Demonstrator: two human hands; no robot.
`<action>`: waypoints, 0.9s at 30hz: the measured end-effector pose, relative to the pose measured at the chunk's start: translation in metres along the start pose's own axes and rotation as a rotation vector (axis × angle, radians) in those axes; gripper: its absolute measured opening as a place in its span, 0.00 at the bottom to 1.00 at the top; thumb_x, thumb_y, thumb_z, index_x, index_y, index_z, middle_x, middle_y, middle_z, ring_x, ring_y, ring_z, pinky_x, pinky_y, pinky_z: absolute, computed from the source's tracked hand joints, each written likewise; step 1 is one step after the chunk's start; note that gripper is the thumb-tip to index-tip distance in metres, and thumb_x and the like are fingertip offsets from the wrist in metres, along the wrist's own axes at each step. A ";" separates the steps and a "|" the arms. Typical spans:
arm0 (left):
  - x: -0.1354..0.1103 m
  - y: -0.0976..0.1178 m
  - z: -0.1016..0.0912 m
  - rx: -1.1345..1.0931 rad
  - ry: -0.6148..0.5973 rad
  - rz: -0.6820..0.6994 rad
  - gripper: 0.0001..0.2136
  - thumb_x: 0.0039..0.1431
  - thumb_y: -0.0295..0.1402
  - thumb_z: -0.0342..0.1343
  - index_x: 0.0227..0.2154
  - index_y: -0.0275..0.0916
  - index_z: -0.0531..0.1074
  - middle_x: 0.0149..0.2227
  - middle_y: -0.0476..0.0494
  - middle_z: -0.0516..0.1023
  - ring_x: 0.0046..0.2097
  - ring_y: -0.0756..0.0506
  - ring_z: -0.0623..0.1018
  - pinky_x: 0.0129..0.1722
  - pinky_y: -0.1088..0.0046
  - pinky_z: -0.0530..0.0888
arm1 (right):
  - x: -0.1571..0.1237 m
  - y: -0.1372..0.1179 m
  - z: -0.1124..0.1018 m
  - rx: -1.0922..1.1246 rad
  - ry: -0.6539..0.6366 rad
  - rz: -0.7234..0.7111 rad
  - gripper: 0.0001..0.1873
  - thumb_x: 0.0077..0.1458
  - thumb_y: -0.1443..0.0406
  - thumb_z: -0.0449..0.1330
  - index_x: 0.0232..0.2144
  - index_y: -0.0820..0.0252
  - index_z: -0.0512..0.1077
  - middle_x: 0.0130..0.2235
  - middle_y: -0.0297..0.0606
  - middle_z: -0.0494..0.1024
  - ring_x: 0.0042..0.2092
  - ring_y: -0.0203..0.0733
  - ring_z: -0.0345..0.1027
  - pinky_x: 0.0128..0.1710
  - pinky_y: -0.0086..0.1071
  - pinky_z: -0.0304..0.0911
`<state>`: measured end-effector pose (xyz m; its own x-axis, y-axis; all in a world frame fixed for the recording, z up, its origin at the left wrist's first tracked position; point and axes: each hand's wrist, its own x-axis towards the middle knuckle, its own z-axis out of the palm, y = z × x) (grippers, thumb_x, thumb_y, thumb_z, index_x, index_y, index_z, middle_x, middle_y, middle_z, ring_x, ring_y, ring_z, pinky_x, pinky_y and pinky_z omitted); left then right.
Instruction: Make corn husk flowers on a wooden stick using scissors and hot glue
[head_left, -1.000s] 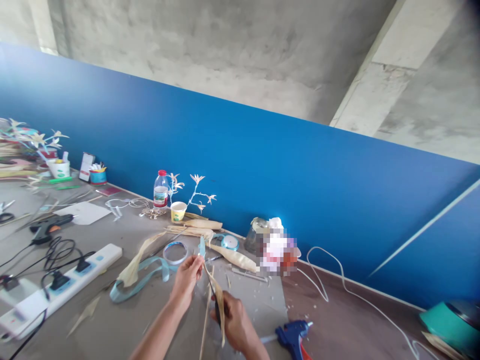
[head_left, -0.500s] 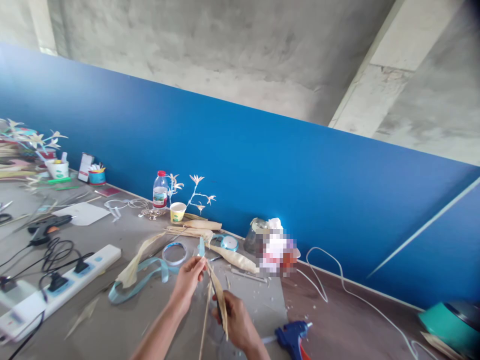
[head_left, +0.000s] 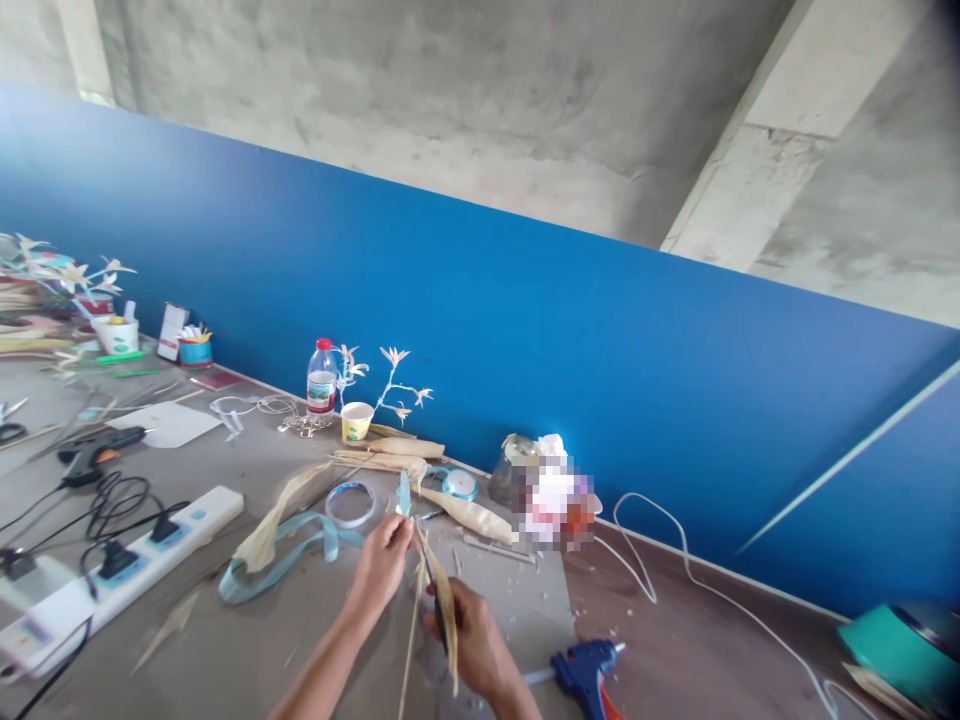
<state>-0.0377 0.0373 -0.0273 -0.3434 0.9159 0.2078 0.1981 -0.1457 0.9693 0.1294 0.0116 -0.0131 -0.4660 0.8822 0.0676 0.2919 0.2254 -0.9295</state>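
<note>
My left hand (head_left: pixel 382 562) is closed, pinching the top end of a dried corn husk strip (head_left: pixel 448 622) between thumb and fingers. The strip hangs down in front of my right hand (head_left: pixel 478 635), which is wrapped round the dark handles of what look like scissors (head_left: pixel 439 612). Their narrow blades point up along the strip towards my left fingertips. A thin pale stalk (head_left: pixel 410 640) runs down below my left hand. Just beyond the left fingertips stands a small piece of light blue ribbon (head_left: pixel 404 492). The right fingers are partly hidden by the husk.
A blue glue gun (head_left: pixel 585 672) lies right of my right hand. Left are a white power strip (head_left: pixel 191 530), a black glue gun (head_left: pixel 94 452) and loose blue ribbon (head_left: pixel 274 575). Behind stand a paper cup (head_left: pixel 356 424), a bottle (head_left: pixel 321 380), a glass jar (head_left: pixel 510 470) and a blue partition (head_left: pixel 480 320).
My right hand has shifted very slightly, and the husk strip now hangs a little lower and farther from the blades. My left hand keeps its pinch in nearly the same place.
</note>
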 end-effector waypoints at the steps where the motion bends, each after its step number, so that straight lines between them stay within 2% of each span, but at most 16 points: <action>1: -0.001 0.001 0.000 0.018 -0.003 0.009 0.16 0.55 0.44 0.46 0.18 0.39 0.60 0.17 0.54 0.59 0.21 0.51 0.61 0.22 0.76 0.57 | 0.000 -0.001 -0.001 -0.006 -0.002 0.001 0.11 0.44 0.70 0.54 0.33 0.63 0.71 0.23 0.29 0.65 0.25 0.32 0.54 0.26 0.25 0.53; 11: -0.005 0.010 0.000 0.200 -0.041 0.070 0.16 0.57 0.44 0.42 0.19 0.40 0.58 0.19 0.54 0.57 0.23 0.50 0.59 0.24 0.75 0.56 | 0.000 -0.003 -0.005 -0.067 -0.004 0.004 0.11 0.44 0.69 0.55 0.33 0.61 0.72 0.22 0.28 0.65 0.24 0.32 0.52 0.25 0.25 0.51; 19: -0.005 0.014 -0.002 0.201 -0.068 0.043 0.16 0.56 0.44 0.43 0.19 0.40 0.58 0.19 0.55 0.56 0.23 0.50 0.59 0.24 0.75 0.55 | 0.002 0.002 -0.008 -0.022 0.013 0.005 0.08 0.43 0.68 0.57 0.30 0.62 0.72 0.22 0.28 0.66 0.24 0.31 0.53 0.24 0.25 0.51; 22: -0.003 0.013 0.000 0.077 -0.085 -0.016 0.16 0.54 0.44 0.46 0.18 0.40 0.59 0.17 0.55 0.57 0.21 0.51 0.59 0.24 0.75 0.56 | 0.005 0.005 -0.008 0.152 0.061 0.063 0.10 0.44 0.62 0.59 0.30 0.63 0.71 0.19 0.28 0.64 0.22 0.31 0.53 0.21 0.25 0.50; 24: -0.003 0.015 0.001 -0.036 -0.094 -0.078 0.16 0.53 0.44 0.47 0.17 0.39 0.61 0.16 0.55 0.59 0.20 0.52 0.60 0.23 0.76 0.57 | 0.006 0.006 -0.010 0.348 0.095 0.131 0.19 0.45 0.54 0.59 0.32 0.64 0.70 0.17 0.28 0.64 0.19 0.30 0.52 0.19 0.24 0.48; 27: -0.005 0.021 0.003 -0.241 -0.078 -0.193 0.14 0.49 0.43 0.53 0.19 0.38 0.64 0.16 0.56 0.61 0.20 0.53 0.61 0.23 0.77 0.57 | 0.008 0.005 -0.014 0.651 0.135 0.242 0.31 0.46 0.43 0.51 0.35 0.65 0.70 0.14 0.29 0.63 0.16 0.30 0.51 0.17 0.24 0.46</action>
<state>-0.0288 0.0311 -0.0089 -0.2798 0.9599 0.0151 -0.0906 -0.0420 0.9950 0.1389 0.0253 -0.0124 -0.3310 0.9294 -0.1632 -0.2039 -0.2393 -0.9493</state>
